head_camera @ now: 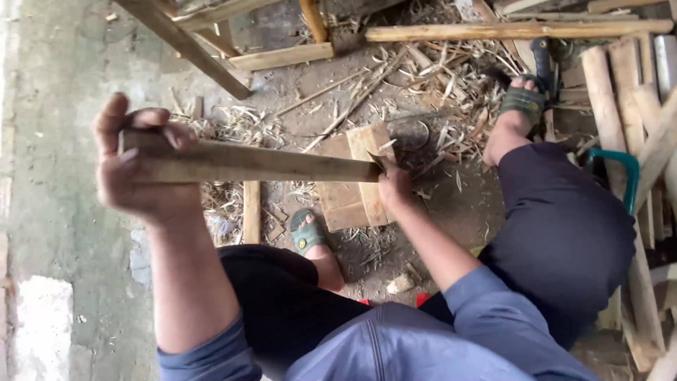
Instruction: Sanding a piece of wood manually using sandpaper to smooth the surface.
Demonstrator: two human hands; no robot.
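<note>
A: Left hand (pixel 144 166)?

B: Closed around the near end of a long bamboo strip (pixel 254 162), thumb up over the top. The strip runs level across the view, left to right, held in the air above the floor.

A: Right hand (pixel 393 185)?

B: At the far end of the strip, fingers curled shut. Looks like it grips a small blade (pixel 375 164) set against the strip's tip, but the tool is mostly hidden, so I can't tell its kind for sure.

A: What's under it?

B: A flat wooden block (pixel 352 180) on the dirt floor (pixel 56 212), right below the right hand. Shavings (pixel 437 92) are scattered all round it.

A: Feet?

B: Both in green sandals. Left foot (pixel 308 233) just beside the block, right foot (pixel 520 106) further out among the shavings. Dark trousers, blue sleeves.

A: Anything else?

B: Pile of wooden slats (pixel 627 92) at right, with a teal curved handle (pixel 620 166) poking out by the right knee. A long pole (pixel 515 29) lies across the top, and a wooden frame (pixel 204 42) stands top left.
</note>
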